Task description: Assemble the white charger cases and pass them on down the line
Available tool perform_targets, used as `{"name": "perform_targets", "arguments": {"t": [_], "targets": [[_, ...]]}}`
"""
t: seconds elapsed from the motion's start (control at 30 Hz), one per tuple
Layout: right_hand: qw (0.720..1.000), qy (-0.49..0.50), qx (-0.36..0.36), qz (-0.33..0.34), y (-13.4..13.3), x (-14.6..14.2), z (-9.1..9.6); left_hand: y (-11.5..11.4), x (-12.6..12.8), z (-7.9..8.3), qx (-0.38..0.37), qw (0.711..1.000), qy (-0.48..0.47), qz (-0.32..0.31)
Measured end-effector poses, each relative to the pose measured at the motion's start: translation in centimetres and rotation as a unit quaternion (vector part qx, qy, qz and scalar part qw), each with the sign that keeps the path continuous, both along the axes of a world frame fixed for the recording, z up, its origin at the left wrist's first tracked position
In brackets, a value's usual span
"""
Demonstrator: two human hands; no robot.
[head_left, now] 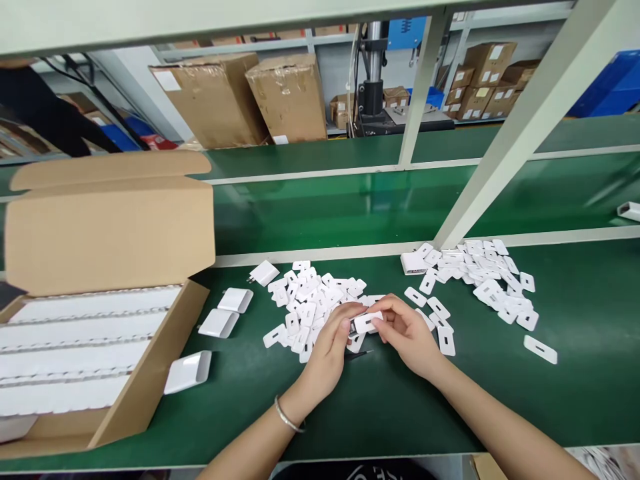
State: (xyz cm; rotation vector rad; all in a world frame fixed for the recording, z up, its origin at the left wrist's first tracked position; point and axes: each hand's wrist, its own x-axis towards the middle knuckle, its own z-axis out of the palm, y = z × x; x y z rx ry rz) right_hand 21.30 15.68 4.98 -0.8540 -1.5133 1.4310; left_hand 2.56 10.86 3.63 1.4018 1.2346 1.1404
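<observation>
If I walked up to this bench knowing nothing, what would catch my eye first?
Probably the two hands at the centre: the left hand and right hand together hold one small white part over the green table. Around them lie two heaps of white plates, one behind the hands, another further right. At the left, an open cardboard box holds rows of white pieces.

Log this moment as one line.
left hand + right hand: holding white part | piles of plates | open box left

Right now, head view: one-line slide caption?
Both hands, left and right, hold a white charger housing over piles of white cover plates beside an open carton.
</observation>
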Motion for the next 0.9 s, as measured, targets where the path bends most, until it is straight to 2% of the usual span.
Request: {"name": "perform_targets", "arguments": {"t": [0.13,0.3,0.47,0.53,0.63,0.77,0.9], "targets": [[0.999,-0.018,0.038,-0.007,-0.3,-0.3,-0.3,-0.1,0.3,-0.1,0.034,0.999,0.011,-0.005],[0.997,-0.05,0.063,0.004,-0.5,-0.3,0.0,-0.4,0.5,-0.2,0.052,0.998,0.018,-0.04],[0.996,-0.083,0.011,0.007,-0.8,-0.2,0.0,-1.1,0.3,-0.5,0.107,0.992,0.015,-0.062],[0.995,-0.089,-0.009,0.038,-0.9,-0.2,0.1,-1.2,0.1,-0.5,0.138,0.988,0.034,-0.061],[0.994,-0.076,-0.002,0.073,-1.0,-0.2,0.4,-1.2,-0.1,-0.4,0.156,0.984,0.067,-0.045],[0.996,-0.055,0.04,0.049,-1.0,-0.1,0.8,-1.1,-0.2,-0.4,0.139,0.988,0.065,-0.031],[0.997,-0.05,0.057,0.019,-1.0,0.0,0.8,-0.7,-0.2,-0.5,0.083,0.995,-0.013,-0.051]]}}
